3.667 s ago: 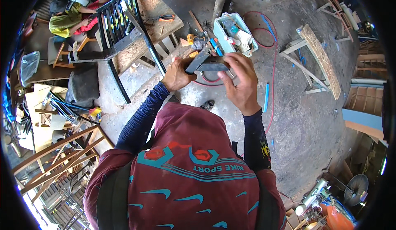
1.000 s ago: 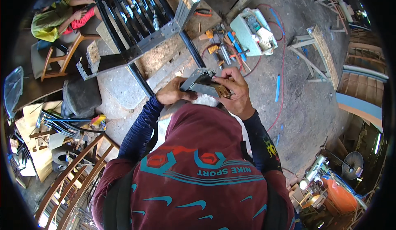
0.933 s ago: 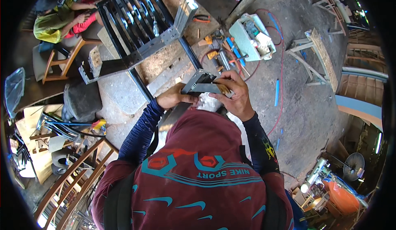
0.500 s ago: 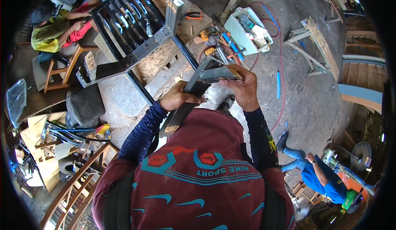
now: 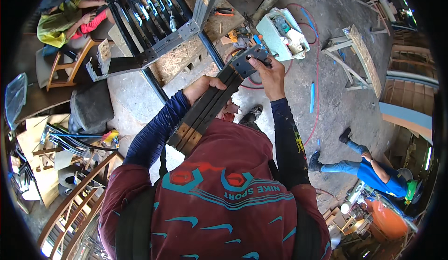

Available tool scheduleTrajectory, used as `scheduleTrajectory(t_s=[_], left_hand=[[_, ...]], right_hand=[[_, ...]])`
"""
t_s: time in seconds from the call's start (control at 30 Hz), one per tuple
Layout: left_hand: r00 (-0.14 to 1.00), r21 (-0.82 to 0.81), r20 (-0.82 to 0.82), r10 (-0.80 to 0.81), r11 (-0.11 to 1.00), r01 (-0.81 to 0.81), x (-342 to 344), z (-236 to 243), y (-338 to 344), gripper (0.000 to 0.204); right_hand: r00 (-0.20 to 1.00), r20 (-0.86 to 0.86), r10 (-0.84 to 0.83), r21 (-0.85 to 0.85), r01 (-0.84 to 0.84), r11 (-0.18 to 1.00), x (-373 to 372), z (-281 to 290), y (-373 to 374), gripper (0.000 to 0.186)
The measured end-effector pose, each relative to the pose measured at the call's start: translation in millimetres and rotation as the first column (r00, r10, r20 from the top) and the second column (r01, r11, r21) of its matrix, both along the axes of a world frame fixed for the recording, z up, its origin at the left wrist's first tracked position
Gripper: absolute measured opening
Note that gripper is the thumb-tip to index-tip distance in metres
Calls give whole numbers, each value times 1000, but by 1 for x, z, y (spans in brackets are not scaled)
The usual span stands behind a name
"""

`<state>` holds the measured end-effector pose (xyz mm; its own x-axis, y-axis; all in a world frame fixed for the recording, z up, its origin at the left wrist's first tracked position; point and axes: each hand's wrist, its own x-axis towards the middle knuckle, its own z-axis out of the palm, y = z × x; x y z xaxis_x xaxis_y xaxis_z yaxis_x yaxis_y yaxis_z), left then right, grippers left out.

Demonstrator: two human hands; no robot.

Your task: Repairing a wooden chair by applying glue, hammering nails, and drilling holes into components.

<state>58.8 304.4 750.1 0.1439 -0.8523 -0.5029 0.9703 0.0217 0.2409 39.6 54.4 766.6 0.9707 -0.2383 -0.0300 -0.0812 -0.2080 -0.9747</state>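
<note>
In front of my chest lies a long dark wooden piece [image 5: 205, 108], grooved along its length, with bare brown wood at its near end. A dark metal plate [image 5: 245, 67] with holes covers its far right end. My left hand [image 5: 204, 88] is closed over the middle of the wooden piece. Thumb on top, my right hand [image 5: 269, 73] grips the plate end; its other fingers are partly hidden. Beyond them, a black slatted frame [image 5: 151, 15] with a metal bracket [image 5: 189, 28] rests over a wooden board.
Orange-handled pliers [image 5: 224, 11] lie on the board. A pale bin [image 5: 279, 40] of mixed items stands beyond my right hand. A red hose [image 5: 318, 80] and a blue strip [image 5: 312, 97] cross the floor. One person [image 5: 58, 26] sits far left; another, in blue [image 5: 380, 173], is at right.
The wooden piece has turned so its grooved face and the plate's holes show upward. My right hand has shifted up to the plate. The person in blue has moved on the right.
</note>
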Motion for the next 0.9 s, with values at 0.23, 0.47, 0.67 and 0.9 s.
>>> scheduleTrajectory(t_s=[0.23,0.47,0.67,0.9], left_hand=[[979,33,180,99,994,-107,-16,0,5,29],[966,117,239,98,985,-129,-14,5,12,29],[849,255,525,-62,963,-88,-11,5,27,28],[960,134,277,28,989,-67,-16,-2,31,23]], right_hand=[[998,51,-26,1,26,1000,-8,-19,13,36],[996,52,76,-206,-63,976,-5,-14,12,36],[952,-12,306,-54,-306,951,-5,4,1,37],[903,-217,372,-207,-415,886,0,26,6,37]])
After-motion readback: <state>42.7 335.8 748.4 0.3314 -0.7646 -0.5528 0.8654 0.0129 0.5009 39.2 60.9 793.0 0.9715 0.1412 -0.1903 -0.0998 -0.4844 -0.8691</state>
